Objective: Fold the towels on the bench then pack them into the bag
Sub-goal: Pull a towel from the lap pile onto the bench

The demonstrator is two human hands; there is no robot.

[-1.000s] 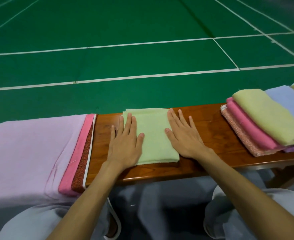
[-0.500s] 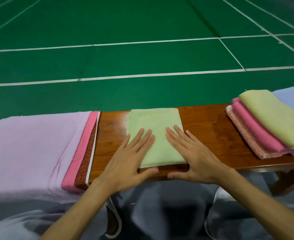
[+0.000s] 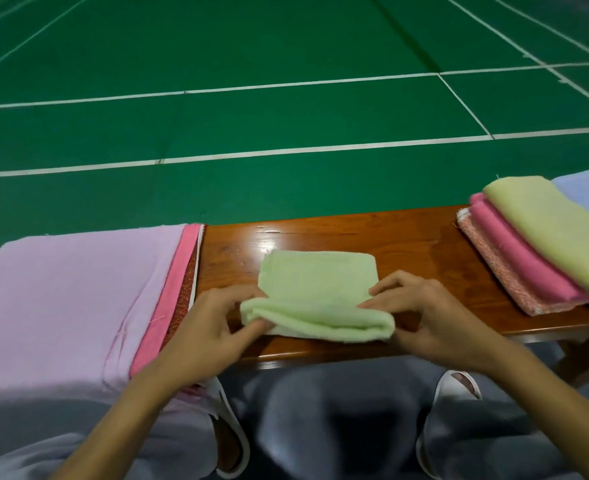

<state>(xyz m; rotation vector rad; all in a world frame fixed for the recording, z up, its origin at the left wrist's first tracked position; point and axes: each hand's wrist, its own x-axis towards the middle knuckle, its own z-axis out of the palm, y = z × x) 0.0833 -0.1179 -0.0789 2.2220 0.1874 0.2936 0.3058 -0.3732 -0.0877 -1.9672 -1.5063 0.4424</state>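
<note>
The light green terry towel (image 3: pixel 317 289) lies on the glossy brown wooden worktop (image 3: pixel 407 244), near its front edge; it sits between two stacks and touches neither. Its near portion is doubled into a thick, rounded edge, raised slightly off the wood. The left hand (image 3: pixel 213 323) pinches the near-left corner of that edge, fingers curled over the top; the right hand (image 3: pixel 421 317) pinches the near-right corner likewise; both hands are closed on the cloth and neither is free.

Step in hand, as judged: a further fold, carrying the near half over the far half; packing has not begun, and the bag is not in view.

Handling: the towel appears light, soft and limp; it has no stiffness of its own and will sag between two grip points; the pile should give good friction, so slipping is unlikely. Take hold at the two corners of the doubled edge, gripping all layers together; a grip on the top layer alone would let the lower layers trail and open the fold. Lay the edge down square with the far edge; then press flat.

Surroundings: at the left, a flat lilac cloth (image 3: pixel 71 289) lies over a pink cloth (image 3: pixel 172 299) and covers that end of the worktop; at the right stands a staggered stack of folded towels, with a yellow-green towel (image 3: pixel 556 233) on top, a pink towel (image 3: pixel 518 268) beneath it and a speckled salmon towel (image 3: pixel 494 275) lowest; beyond lies a green court floor (image 3: pixel 286 46) with white lines.
</note>
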